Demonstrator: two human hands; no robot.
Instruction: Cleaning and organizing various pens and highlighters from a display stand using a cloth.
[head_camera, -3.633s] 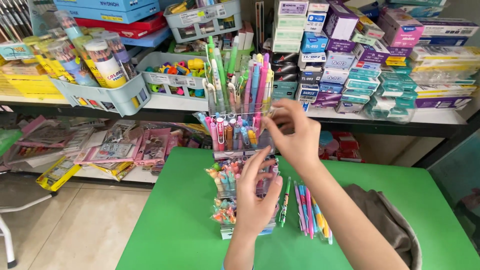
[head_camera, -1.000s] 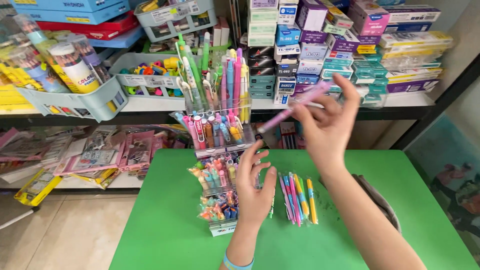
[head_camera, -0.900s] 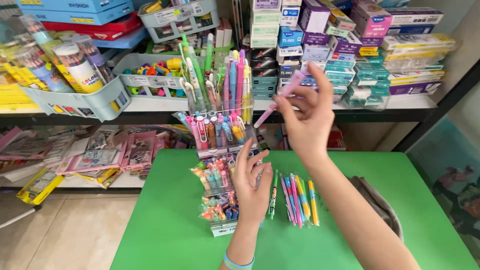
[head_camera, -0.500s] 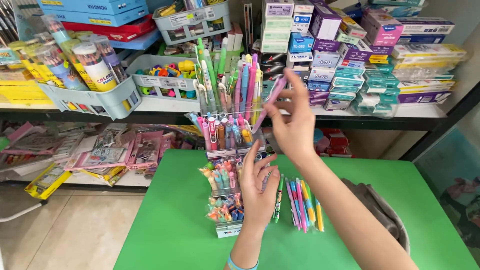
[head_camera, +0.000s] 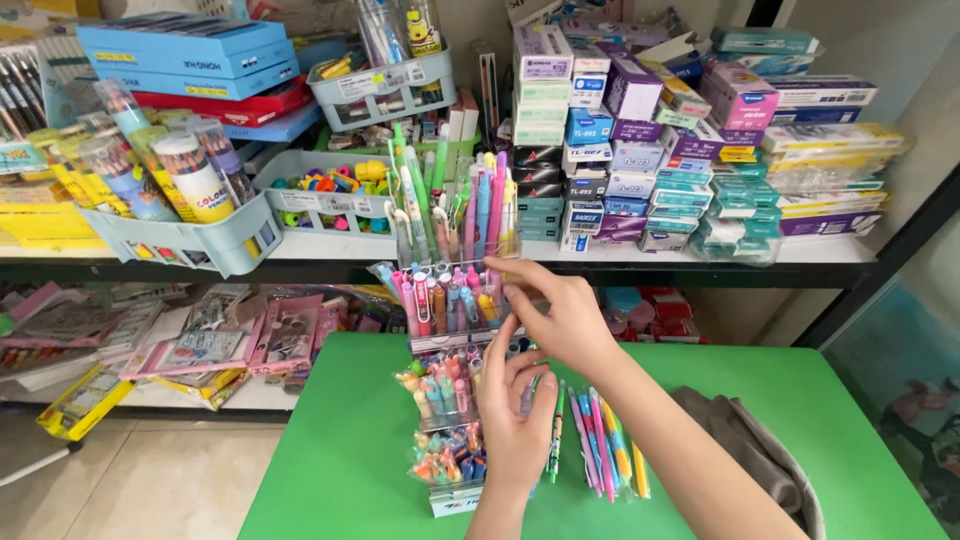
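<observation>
Standing at the near-left part of the green counter (head_camera: 800, 420), a tiered clear pen rack (head_camera: 455, 400) holds pastel pens upright so caps show; shelf (head_camera: 600, 255) behind carries stacked boxes; left hand (head_camera: 515, 425) lies flat against the rack's right side, fingers spread wide, apparently steadying it; right hand (head_camera: 565, 315) pinches narrow at the middle tier's pens (head_camera: 450, 300); loose pens (head_camera: 605, 445) lie just right of the rack.

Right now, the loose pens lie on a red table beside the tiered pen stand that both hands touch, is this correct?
Not quite: the table is green, not red, as the head view shows. The loose pens do lie on it beside the tiered pen stand, which the left hand and right hand touch.
</observation>
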